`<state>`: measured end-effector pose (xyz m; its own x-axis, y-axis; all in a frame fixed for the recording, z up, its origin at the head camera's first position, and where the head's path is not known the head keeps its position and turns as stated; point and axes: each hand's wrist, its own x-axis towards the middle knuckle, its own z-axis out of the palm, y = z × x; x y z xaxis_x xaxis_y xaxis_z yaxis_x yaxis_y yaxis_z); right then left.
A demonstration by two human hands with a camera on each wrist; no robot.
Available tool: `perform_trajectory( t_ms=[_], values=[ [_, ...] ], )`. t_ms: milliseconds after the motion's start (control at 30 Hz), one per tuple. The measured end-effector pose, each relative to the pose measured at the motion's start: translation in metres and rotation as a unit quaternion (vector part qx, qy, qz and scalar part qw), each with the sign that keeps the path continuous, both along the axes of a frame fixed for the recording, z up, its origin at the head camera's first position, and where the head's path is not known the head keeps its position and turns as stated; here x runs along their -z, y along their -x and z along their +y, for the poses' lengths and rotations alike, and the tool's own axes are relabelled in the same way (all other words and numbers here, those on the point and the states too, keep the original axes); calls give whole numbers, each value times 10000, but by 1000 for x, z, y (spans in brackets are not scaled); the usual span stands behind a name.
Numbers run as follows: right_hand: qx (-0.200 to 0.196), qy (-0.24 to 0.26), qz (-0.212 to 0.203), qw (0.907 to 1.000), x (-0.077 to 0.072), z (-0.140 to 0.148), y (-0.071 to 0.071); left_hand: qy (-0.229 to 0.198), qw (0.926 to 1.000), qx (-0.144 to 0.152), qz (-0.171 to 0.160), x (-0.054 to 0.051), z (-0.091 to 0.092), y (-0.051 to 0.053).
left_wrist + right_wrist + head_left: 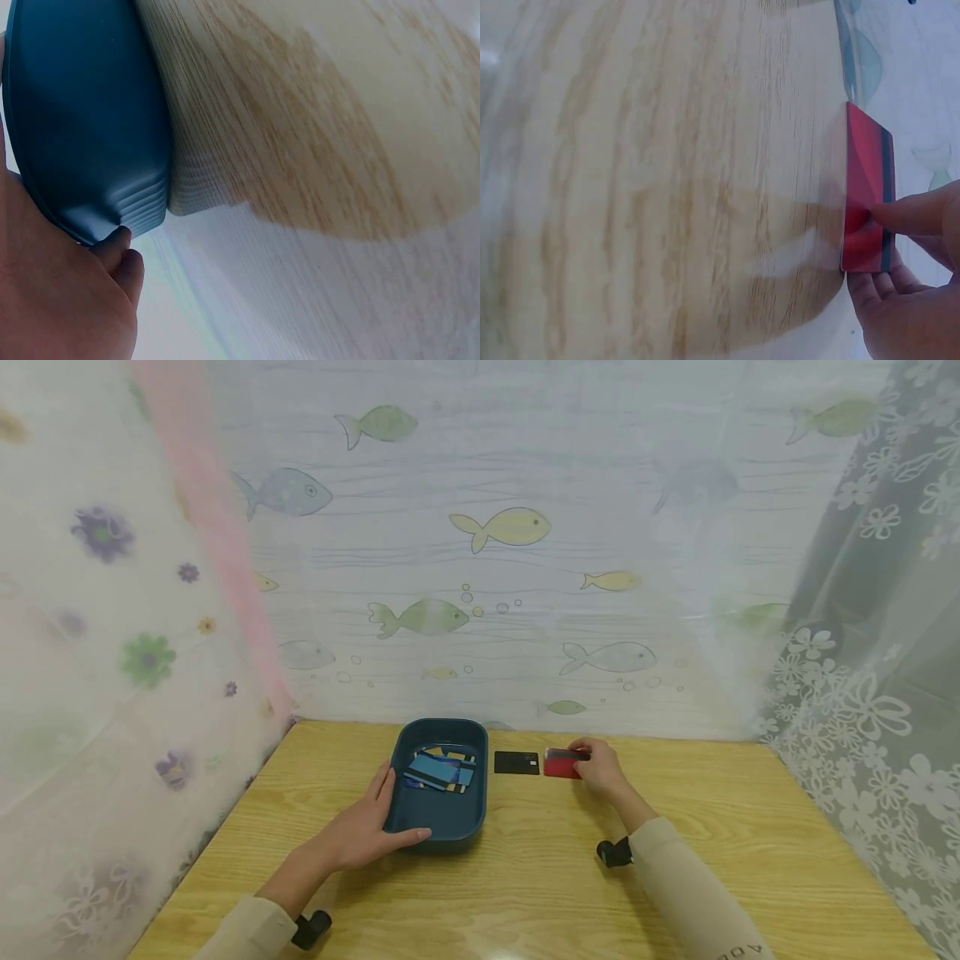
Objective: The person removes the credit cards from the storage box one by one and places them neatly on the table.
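A dark blue plastic bin (437, 839) stands on the table, with several bank-style cards (435, 770) piled loosely inside, blue ones on top. My left hand (358, 831) holds the bin at its near left corner, thumb along the front and fingers at the left side. In the left wrist view, fingertips (129, 259) bend against its ridged wall. My right hand (602, 768) pinches a red card (561, 765) with a dark stripe; in the right wrist view the red card (866, 180) shows between thumb and fingers. A black card (516, 763) lies between it and the bin.
The wooden table (525, 893) ends at the back against a hanging curtain (510, 677) printed with fish. Flowered sheets hang at the left and right sides. A small black device (615, 852) sits at the right wrist, another (311, 929) at the left.
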<state>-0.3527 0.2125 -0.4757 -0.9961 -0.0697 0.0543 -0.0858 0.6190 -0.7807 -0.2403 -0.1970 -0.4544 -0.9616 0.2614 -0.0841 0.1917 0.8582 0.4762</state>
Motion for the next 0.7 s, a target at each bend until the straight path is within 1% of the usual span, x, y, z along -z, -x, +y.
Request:
perform_trajectory(
  t_ms=[233, 300, 533, 700],
  values=[
    [-62, -7, -43, 10000, -3, 0, 2, -9, 10000, 6, -13, -1, 0, -1],
    [-114, -123, -2, 9999, -4, 1, 2, -1, 10000, 8, -21, -1, -1, -1],
    [-167, -239, -214, 9993, -3, 0, 7, -18, 10000, 32, -36, 1, -1, 1],
    [-224, -449, -212, 9985, -4, 1, 10, -50, 10000, 53, -11, 2, -1, 1]
  ],
)
